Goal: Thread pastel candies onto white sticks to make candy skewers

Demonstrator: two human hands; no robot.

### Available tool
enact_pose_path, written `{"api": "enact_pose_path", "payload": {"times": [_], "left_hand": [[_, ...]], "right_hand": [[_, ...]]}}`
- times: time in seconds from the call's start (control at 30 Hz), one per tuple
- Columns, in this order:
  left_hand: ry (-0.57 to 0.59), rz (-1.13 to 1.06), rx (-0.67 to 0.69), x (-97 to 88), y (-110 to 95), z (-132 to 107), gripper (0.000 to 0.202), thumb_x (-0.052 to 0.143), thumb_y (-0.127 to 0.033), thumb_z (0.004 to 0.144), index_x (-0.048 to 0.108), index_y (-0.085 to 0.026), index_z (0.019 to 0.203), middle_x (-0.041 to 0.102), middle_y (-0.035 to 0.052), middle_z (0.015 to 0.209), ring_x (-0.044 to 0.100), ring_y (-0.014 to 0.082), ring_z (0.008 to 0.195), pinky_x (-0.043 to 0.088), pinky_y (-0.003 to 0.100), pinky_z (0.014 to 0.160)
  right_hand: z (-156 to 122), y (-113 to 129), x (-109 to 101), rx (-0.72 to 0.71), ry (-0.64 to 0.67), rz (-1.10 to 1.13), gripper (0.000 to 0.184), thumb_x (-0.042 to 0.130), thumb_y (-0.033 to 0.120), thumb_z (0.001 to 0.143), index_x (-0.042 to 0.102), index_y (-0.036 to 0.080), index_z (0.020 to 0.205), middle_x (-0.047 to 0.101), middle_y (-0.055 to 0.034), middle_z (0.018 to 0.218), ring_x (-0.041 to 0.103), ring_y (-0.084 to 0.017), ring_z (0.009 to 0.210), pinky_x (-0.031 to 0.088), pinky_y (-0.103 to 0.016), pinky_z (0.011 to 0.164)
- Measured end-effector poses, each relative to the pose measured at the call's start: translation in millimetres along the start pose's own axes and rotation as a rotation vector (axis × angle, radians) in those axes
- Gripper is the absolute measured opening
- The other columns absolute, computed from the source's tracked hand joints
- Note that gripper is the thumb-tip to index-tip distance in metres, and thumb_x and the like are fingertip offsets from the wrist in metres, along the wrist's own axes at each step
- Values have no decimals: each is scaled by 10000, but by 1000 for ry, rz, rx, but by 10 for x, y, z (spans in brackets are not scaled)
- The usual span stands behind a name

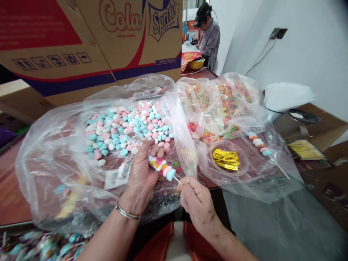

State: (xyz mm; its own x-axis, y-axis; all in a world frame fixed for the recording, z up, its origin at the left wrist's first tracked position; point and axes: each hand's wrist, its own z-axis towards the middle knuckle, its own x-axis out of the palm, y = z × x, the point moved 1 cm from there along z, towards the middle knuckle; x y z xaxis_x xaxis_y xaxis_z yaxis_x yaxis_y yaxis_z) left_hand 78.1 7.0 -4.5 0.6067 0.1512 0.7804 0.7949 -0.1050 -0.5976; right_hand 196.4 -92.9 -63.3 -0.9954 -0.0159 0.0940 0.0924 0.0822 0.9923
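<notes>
Between my two hands is a candy skewer [169, 173], with pink, blue and orange pieces threaded on a white stick. My left hand [141, 172] has its fingers closed around the upper end, where a printed wrapper [155, 162] covers part of it. The stick's bare lower end is pinched in my right hand [194, 197]. Just beyond my left hand, a heap of pink, blue and white candies [127, 125] lies on clear plastic. White printed packets [117, 177] rest beside my left wrist.
Gold twist ties [226, 159] fill a round clear dish at right, near another candy skewer [259, 144]. Bags of colourful gummies [217, 96] lie behind. A large cardboard box [108, 43] stands at back left. Wrapped candies [43, 246] sit lower left. Another person [209, 38] works farther back.
</notes>
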Motion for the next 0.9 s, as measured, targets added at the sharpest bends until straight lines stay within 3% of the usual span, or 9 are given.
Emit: {"api": "enact_pose_path", "payload": {"times": [0.13, 0.2, 0.37, 0.47, 0.53, 0.67, 0.77, 0.9], "left_hand": [[16, 50, -10, -68, 199, -78, 202, 719, -290, 850, 630, -122, 781, 461, -86, 542, 476, 52, 451, 585, 284, 690], [17, 75, 3, -99, 292, -130, 202, 728, -306, 843, 646, -122, 832, 490, -77, 574, 503, 61, 478, 586, 302, 712], [15, 83, -23, -120, 337, -215, 262, 786, -351, 777, 666, -132, 859, 620, -12, 680, 609, 114, 606, 587, 305, 732], [6, 87, -36, -118, 143, -159, 403, 810, -449, 716, 681, -117, 906, 707, 81, 804, 683, 206, 717, 601, 339, 691], [-35, 82, 38, -125, -39, -76, 376, 766, -429, 763, 684, -112, 945, 723, 107, 834, 700, 234, 734, 609, 354, 657], [-144, 127, 112, -139, -246, 72, 72, 622, -156, 867, 668, -101, 865, 692, 54, 729, 677, 163, 618, 597, 282, 586], [-189, 135, 58, -127, -200, 110, 113, 562, -69, 890, 640, -88, 812, 609, 1, 641, 587, 88, 500, 550, 206, 504], [-215, 149, 9, -102, -111, 121, 227, 524, -54, 908, 565, -106, 690, 520, -27, 572, 486, 67, 426, 502, 197, 428]], "right_hand": [[-6, 39, 35, -470, -172, -595, 237, 393, 203, 931, 578, 168, 787, 535, 5, 581, 496, -119, 516, 343, -240, 533], [15, 66, 76, -593, -224, -737, 260, 380, 154, 921, 587, 160, 765, 568, -11, 584, 528, -126, 520, 354, -246, 551], [110, 118, 70, -544, -210, -645, 258, 381, 170, 946, 597, 143, 808, 526, 26, 537, 479, -96, 440, 350, -212, 489], [116, 138, -18, -585, -184, -625, 251, 387, 168, 946, 602, 148, 818, 546, 21, 566, 505, -96, 474, 367, -206, 519], [95, 141, -68, -644, -178, -666, 253, 393, 159, 941, 604, 152, 800, 572, 4, 598, 540, -108, 526, 386, -213, 564], [49, 126, -82, -662, -131, -669, 231, 406, 144, 935, 600, 155, 811, 587, -3, 634, 551, -109, 556, 401, -213, 588], [39, 115, -57, -663, -101, -661, 212, 416, 127, 928, 587, 159, 807, 577, 2, 630, 543, -107, 553, 398, -211, 575], [41, 115, -78, -750, -222, -779, 205, 418, 105, 928, 599, 144, 840, 601, -33, 648, 570, -147, 609, 408, -250, 612]]}}
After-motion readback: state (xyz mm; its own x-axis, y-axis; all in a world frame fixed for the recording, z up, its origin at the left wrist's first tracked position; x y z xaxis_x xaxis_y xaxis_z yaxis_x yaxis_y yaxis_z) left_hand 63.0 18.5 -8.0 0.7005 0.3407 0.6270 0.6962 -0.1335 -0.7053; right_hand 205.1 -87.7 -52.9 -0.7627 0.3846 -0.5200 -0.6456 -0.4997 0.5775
